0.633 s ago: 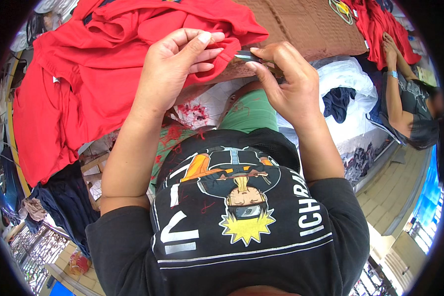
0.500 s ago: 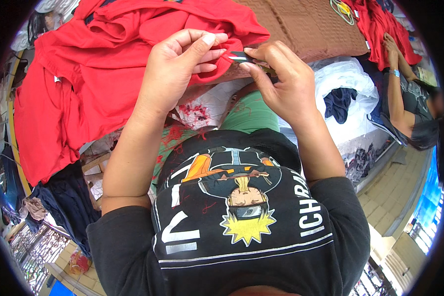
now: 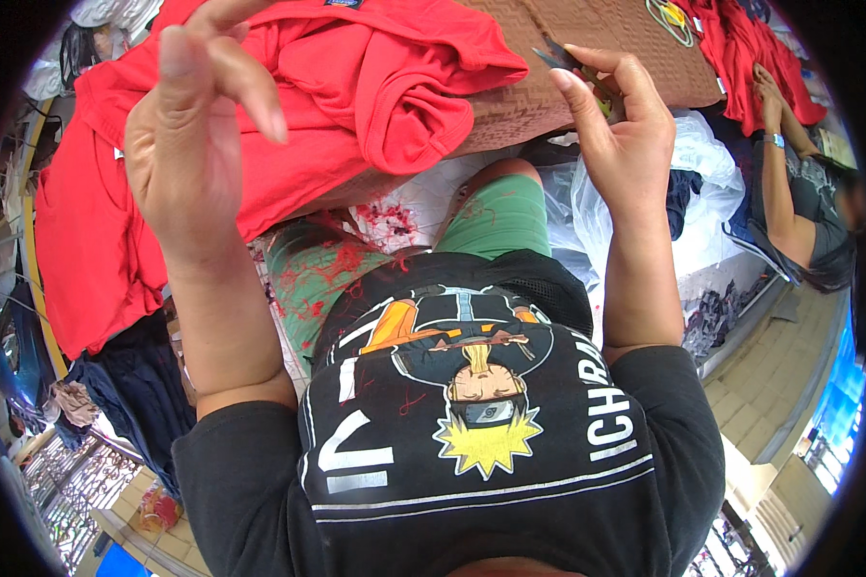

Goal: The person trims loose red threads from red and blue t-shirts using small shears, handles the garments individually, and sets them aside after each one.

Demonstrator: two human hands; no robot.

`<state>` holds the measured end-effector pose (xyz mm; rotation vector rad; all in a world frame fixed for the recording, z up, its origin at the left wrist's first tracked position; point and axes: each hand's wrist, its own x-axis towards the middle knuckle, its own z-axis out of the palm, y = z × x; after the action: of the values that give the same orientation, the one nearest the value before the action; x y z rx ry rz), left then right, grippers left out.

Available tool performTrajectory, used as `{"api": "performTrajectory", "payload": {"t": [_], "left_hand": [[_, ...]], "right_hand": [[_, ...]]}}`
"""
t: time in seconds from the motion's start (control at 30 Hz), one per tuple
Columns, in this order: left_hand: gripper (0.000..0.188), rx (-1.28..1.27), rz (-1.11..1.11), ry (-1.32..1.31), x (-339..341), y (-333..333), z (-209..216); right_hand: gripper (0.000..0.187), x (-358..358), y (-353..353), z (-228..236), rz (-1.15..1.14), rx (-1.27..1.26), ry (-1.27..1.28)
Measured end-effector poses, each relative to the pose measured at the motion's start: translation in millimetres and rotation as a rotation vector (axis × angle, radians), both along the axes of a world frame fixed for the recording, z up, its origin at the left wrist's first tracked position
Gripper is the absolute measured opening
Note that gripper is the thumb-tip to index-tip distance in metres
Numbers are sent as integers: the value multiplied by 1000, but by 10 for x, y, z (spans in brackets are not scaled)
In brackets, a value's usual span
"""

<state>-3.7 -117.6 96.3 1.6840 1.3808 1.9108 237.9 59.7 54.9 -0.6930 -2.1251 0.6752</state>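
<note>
A large red garment (image 3: 404, 72) lies bunched over the surface in front of me, its rolled edge hanging toward my knees. My left hand (image 3: 192, 144) is raised over the left part of that garment, fingers apart, with nothing visible in it. In my right hand (image 3: 630, 125) I grip small thread snips (image 3: 556, 54) between thumb and fingers; their dark blades point up and left, apart from the red cloth. Beneath them is a brown quilted cover (image 3: 625, 34). Red thread scraps (image 3: 346, 258) are scattered on my green shorts (image 3: 500, 212).
At right, a translucent plastic bag (image 3: 587, 207) sits beside dark cloth (image 3: 681, 192). Farther right, a co-worker's hand (image 3: 770, 91) touches another red garment (image 3: 736, 67). Dark clothes (image 3: 130, 385) hang at left. A pale cord (image 3: 668, 21) rests on the brown cover.
My left hand has let go of the red garment's edge and swung up and left. My right hand has moved right and up with the snips, away from the cloth.
</note>
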Motion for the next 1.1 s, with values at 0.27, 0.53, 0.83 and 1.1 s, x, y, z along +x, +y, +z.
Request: {"api": "performTrajectory", "payload": {"t": [0.27, 0.53, 0.83, 1.1], "left_hand": [[24, 78, 168, -81, -188, -2, -82], [32, -511, 503, 875, -500, 1236, -581], [35, -536, 981, 575, -1629, 1033, 994], [24, -90, 743, 551, -664, 219, 528]], "right_hand": [[37, -125, 133, -225, 36, -8, 60], [15, -420, 658, 315, 249, -94, 49], [32, -441, 3118, 1608, -55, 340, -366], [24, 8, 2004, 1049, 169, 120, 8]]}}
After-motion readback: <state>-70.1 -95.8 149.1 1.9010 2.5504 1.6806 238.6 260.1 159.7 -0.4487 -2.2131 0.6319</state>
